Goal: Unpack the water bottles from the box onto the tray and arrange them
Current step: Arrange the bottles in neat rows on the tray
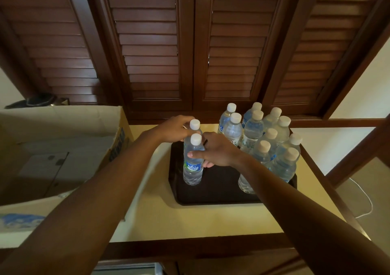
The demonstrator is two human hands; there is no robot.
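Note:
A dark tray (pixel 219 190) lies on the yellow tabletop (pixel 190 220). Several clear water bottles with white caps (pixel 261 139) stand packed on its right half. Two more bottles stand at the tray's left edge, one behind the other. My right hand (pixel 215 150) grips the front bottle (pixel 193 165) around its shoulder, above the blue label. My left hand (pixel 175 129) is wrapped around the rear bottle (pixel 194 125), just under its cap. The open cardboard box (pixel 63 148) sits to the left, and its inside looks bare.
Dark wooden louvred shutters (pixel 190 53) close off the back. The table's wooden front rim (pixel 190 247) runs below my arms. A white cable (pixel 365 198) lies on the floor at the right. A dark object (pixel 40 100) sits behind the box.

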